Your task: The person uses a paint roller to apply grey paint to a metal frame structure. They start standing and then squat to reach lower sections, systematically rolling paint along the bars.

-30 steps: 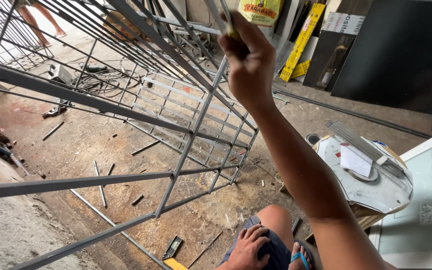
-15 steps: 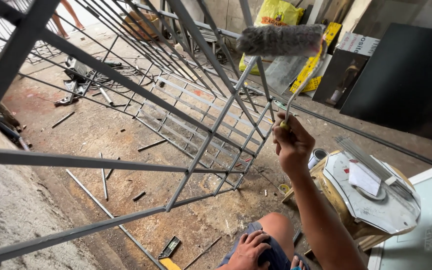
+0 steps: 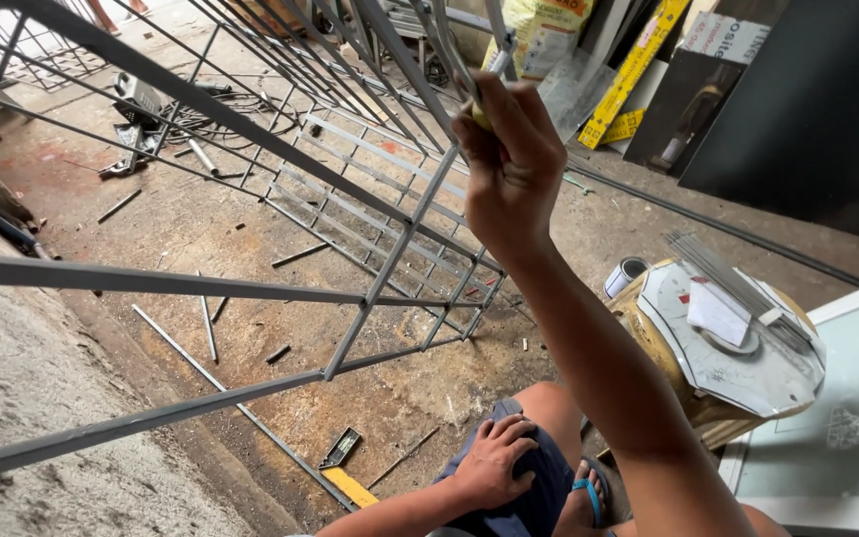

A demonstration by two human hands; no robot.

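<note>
Up against the grey metal grille [image 3: 251, 288], the right hand [image 3: 514, 164] has its fingers [image 3: 484, 149] clenched round a roller handle [image 3: 476, 94].

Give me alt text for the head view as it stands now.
The right hand is raised, its grip closed on a thin tool handle against a grey metal bar frame. The left hand rests open on the knee, above a rusty concrete floor littered with metal offcuts.
</note>
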